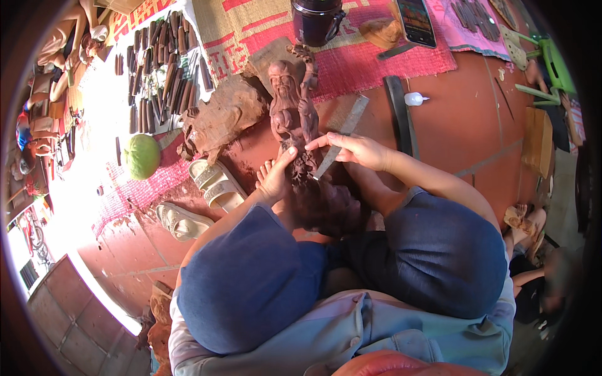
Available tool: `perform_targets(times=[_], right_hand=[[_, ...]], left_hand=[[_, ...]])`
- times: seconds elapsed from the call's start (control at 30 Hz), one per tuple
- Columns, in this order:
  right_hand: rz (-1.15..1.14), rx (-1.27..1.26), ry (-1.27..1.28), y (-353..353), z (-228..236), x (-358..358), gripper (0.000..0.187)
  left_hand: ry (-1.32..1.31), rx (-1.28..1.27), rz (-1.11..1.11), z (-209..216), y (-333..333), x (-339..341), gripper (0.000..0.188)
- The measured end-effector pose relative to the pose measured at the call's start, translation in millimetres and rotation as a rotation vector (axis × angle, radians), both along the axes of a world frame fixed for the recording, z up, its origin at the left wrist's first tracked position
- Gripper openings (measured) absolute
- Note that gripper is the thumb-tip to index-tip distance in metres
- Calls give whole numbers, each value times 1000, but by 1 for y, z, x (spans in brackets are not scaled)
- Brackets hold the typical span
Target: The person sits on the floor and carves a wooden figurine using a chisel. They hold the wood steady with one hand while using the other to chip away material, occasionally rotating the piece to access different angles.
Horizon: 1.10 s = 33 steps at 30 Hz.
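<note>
A reddish-brown wood carving of a long-bearded figure (285, 94) with a staff lies between my legs, its head away from me. My left hand (274, 177) steadies its lower left side, the thumb on top; its other fingers are partly hidden. My right hand (357, 151) holds a flat grey metal strip (350, 119), slanted from upper right to lower left. The right index finger reaches out to the carving's lower part, close to my left thumb. Below both hands, the dark base of the carving (326, 207) is blurred.
Several wooden-handled carving tools (164, 69) lie on a white cloth at left, near a green round fruit (142, 156) and sandals (216, 185). Rough wood blocks (229, 113) flank the carving. Beyond are a dark mug (316, 22), a phone (416, 24), a small white bottle (414, 99) and a black strip (400, 116).
</note>
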State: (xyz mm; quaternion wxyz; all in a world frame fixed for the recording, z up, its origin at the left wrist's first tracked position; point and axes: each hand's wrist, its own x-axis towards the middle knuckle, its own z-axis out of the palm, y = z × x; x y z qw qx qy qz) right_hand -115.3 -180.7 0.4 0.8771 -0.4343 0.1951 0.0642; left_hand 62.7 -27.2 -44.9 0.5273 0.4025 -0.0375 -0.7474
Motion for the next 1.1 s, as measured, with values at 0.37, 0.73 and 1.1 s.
perform_targets(times=[0.37, 0.73, 1.1], right_hand=[[52, -521, 174, -2, 21, -24, 44], [-39, -343, 219, -23, 38, -10, 27], [-536, -217, 149, -87, 28, -2, 22]], left_hand=[[-82, 72, -28, -41, 4, 7, 73], [-154, 32, -148, -13, -4, 12, 75], [-88, -17, -11, -7, -44, 42, 91]])
